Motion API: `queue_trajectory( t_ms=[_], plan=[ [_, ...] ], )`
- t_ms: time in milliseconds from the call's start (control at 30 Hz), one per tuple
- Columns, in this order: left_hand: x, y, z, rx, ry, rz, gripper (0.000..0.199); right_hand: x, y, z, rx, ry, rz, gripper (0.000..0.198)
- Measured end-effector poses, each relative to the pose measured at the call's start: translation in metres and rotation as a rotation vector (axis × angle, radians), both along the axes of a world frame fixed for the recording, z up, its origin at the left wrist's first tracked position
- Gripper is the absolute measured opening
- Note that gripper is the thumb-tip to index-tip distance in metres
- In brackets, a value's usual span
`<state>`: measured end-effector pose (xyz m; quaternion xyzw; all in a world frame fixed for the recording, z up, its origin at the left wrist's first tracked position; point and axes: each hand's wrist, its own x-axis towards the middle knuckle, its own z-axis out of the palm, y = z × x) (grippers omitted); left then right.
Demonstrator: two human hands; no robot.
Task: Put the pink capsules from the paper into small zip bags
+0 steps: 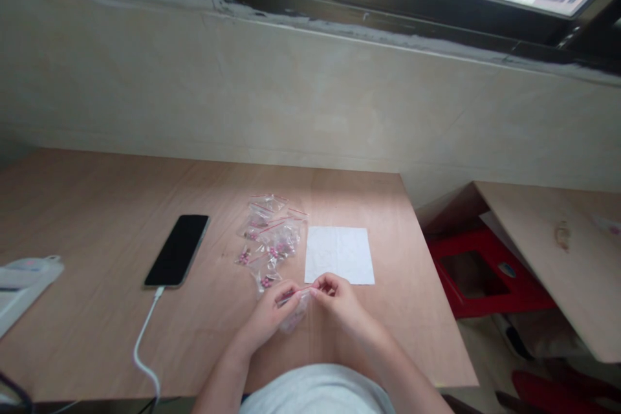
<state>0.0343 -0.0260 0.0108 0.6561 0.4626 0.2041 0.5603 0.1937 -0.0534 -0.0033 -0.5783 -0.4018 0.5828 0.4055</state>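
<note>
Close to my body, a small clear zip bag (294, 318) with a red line along its top edge hangs between my hands. My left hand (276, 308) pinches one end of that edge between thumb and fingers. The other end is pinched by my right hand (336, 296). What the bag holds is too blurred to make out. Just beyond my left hand lies a heap of similar zip bags (277, 233), several with small pink and dark pieces inside. A white square sheet (338, 255) lies flat beyond my right hand.
A black phone (178, 251) with a white charging cable (141, 339) lies at the left on the wooden table (97, 207). A white object (29, 284) sits at the far left edge. Right of the table stand a red box (485, 272) and another table (557, 220).
</note>
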Motion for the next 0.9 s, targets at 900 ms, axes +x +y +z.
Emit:
queue_trajectory(
  t_ms=[900],
  plan=[
    [-0.012,0.003,-0.011,0.010,-0.020,0.085,0.019,0.007,0.000,-0.001,0.071,0.029,-0.052,0.012]
  ],
)
